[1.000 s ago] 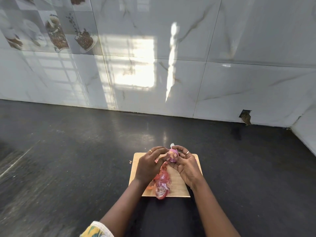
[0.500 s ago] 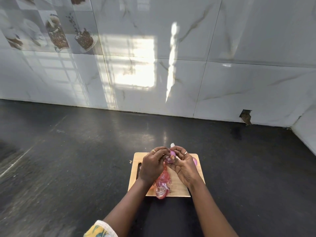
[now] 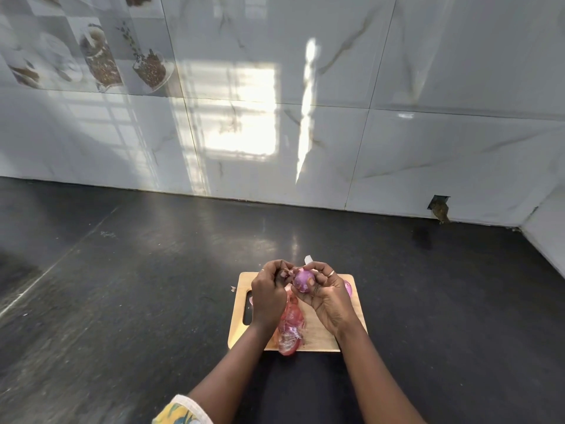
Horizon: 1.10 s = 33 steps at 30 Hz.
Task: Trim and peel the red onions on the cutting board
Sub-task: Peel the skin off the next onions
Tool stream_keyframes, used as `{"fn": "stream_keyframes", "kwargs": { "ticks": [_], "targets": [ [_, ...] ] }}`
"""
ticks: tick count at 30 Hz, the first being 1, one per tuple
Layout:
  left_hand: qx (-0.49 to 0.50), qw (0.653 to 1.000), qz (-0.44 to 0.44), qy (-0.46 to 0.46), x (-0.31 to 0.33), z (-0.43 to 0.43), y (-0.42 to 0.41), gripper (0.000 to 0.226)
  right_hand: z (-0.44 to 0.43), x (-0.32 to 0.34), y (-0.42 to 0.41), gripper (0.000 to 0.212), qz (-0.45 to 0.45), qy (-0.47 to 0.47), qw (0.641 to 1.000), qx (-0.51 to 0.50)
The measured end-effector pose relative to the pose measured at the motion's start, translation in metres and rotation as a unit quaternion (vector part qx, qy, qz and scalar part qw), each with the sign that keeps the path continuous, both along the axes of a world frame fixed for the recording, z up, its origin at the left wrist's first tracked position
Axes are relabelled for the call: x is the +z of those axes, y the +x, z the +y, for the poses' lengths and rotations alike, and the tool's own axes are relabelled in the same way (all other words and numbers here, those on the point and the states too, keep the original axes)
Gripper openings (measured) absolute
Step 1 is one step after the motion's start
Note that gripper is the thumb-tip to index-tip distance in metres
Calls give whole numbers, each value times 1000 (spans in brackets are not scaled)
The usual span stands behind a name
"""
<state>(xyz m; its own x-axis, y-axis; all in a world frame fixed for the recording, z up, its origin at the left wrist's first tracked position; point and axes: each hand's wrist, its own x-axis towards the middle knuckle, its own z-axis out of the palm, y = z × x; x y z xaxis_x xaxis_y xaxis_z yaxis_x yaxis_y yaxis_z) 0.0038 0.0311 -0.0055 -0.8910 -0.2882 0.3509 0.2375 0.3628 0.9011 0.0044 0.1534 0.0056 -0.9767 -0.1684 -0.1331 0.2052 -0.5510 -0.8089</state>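
A small wooden cutting board (image 3: 347, 333) lies on the dark counter. Above its far end my right hand (image 3: 329, 298) grips a partly peeled red onion (image 3: 303, 280), purple and glossy. My left hand (image 3: 269, 296) is just left of the onion, fingers curled, pinching a strip of onion skin (image 3: 286, 272) at the onion's top. A second red onion (image 3: 348, 288) lies on the board, half hidden behind my right hand. A pile of reddish peels (image 3: 290, 330) covers the board's middle and near edge. A white tip (image 3: 308, 259) sticks up behind my right hand; I cannot tell what it is.
A small peel scrap (image 3: 233, 289) lies on the black counter (image 3: 137, 286) left of the board. A glossy white tiled wall (image 3: 305, 117) runs along the back, with a side wall at the far right (image 3: 547, 234).
My hands have drawn slightly apart: the left hand moved left with a bit of skin, and more of the onion shows in the right hand. The second onion came into view.
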Motion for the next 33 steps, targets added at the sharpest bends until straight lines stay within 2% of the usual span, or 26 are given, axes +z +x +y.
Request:
{"fn": "stream_keyframes", "kwargs": {
  "ticks": [4, 12, 15, 18, 28, 33],
  "targets": [
    [1, 1000, -15, 24, -1, -3, -2, 20, -2, 2, -1, 24, -6, -7, 1000, 0],
    [11, 998, -10, 67, 7, -3, -1, 29, 0, 6, -3, 32, -20, -66, 998, -4],
    [-4, 998, -3, 70, 5, -3, -2, 25, 1, 4, -3, 30, -13, -40, 999, -9],
    [-27, 997, -8, 73, 4, -1, -2, 15, 1, 1, -3, 28, -1, -66, 998, -13],
    [-66, 996, -4, 59, 5, -5, 2, 17, 4, 4, -7, 26, -35, -156, 986, -56],
    [-60, 996, -11, 58, 6, -4, 3, 18, 4, 9, -6, 25, -34, -149, 986, -63]
  ]
}}
